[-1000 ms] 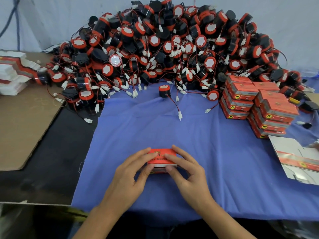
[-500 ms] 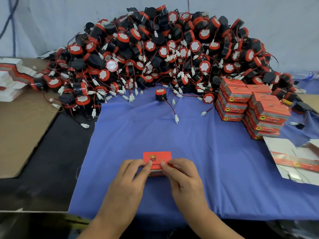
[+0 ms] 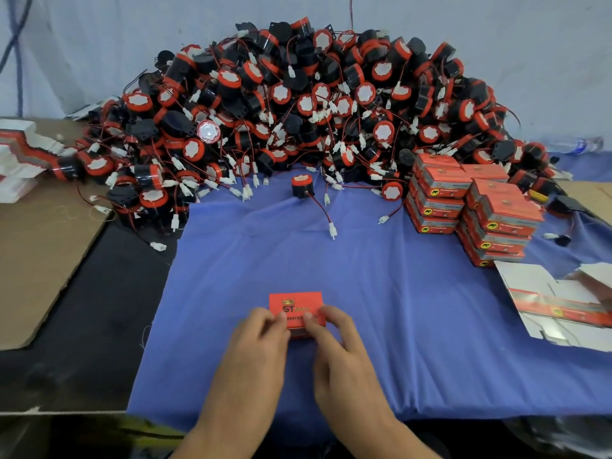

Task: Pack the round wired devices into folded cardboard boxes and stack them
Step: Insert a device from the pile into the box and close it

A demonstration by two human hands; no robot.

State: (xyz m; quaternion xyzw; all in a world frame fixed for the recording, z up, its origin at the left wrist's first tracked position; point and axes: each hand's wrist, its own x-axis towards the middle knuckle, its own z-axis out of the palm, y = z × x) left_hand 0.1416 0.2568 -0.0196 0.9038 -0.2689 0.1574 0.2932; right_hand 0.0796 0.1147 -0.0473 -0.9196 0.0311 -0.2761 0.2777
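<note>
A small red cardboard box [image 3: 295,304] with printed lettering rests on the blue cloth [image 3: 381,286] near the front edge. My left hand [image 3: 256,346] grips its near left side and my right hand [image 3: 341,346] its near right side, with both thumbs pressed on the top face. A huge pile of round black-and-red wired devices [image 3: 308,107] fills the back of the table. One single device [image 3: 301,186] stands apart on the cloth, its red wire trailing toward me. Stacks of closed red boxes [image 3: 470,207] stand at the right.
Flat unfolded box blanks [image 3: 559,309] lie at the right front. More flat blanks [image 3: 16,157] are stacked at the far left. A brown cardboard sheet [image 3: 36,253] covers the left of the black table. A grey wall rises behind the pile.
The box's top face has tipped up toward me, so its lettering shows more. Both hands slid back to its near edge, thumbs on top.
</note>
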